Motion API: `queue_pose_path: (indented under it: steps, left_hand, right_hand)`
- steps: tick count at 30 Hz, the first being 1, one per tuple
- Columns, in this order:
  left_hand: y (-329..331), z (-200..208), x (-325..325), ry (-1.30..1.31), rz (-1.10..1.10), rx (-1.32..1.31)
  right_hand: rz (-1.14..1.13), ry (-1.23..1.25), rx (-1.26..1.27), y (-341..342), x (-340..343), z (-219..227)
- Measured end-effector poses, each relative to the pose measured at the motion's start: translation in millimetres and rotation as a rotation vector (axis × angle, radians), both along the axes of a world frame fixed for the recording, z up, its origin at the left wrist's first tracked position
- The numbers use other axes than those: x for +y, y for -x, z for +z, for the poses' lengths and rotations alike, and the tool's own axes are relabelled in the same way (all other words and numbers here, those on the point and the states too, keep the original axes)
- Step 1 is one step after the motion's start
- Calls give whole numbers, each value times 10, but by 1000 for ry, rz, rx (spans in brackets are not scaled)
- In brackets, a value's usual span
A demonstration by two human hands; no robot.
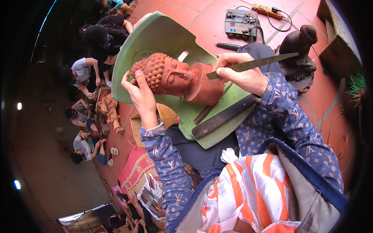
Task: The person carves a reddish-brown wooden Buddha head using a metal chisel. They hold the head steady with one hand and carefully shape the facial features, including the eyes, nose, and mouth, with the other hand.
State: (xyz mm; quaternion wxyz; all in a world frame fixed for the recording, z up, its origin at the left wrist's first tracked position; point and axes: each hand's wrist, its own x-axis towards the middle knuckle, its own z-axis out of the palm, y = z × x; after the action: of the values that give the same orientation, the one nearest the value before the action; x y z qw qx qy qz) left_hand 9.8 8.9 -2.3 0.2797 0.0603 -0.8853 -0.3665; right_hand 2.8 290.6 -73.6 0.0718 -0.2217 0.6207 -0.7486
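Observation:
A carved reddish-brown wooden Buddha head (171,75) with curled hair lies on its side across a curved green plastic tray (159,39) over my lap. My left hand (142,97) cups the crown, thumb and fingers spread round the curls. Over the neck end, my right hand (243,75) grips a flat metal file (262,63), its long end pointing right. Beside the neck on the tray lie a thick dark bar (223,117) and a thinner brown rod (203,114). A small white piece with a reddish tip (182,56) rests past the face.
A grey control box (241,23), an orange power strip (267,11) and a black pen-shaped tool (227,46) lie on the tiled floor. A dark carved seated figure (297,58) stands right. Several people work at left. Tools (151,202) lie by a pink sack (136,171).

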Motion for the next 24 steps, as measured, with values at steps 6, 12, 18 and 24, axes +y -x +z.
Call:
queue_pose_path:
  steps: [6, 12, 18, 24]
  left_hand:
    - [-271, -78, 294, 357, -80, 67]
    - [-338, -66, 419, 403, -59, -40]
    - [-437, -113, 377, 407, -51, -37]
    - [-263, -87, 239, 582, -137, 80]
  right_hand:
    - [-196, 148, 157, -210, 69, -271]
    - [-305, -32, 623, -204, -190, -253]
    - [-191, -130, 713, -251, -418, -222]
    - [-372, -199, 844, -87, -589, -148]
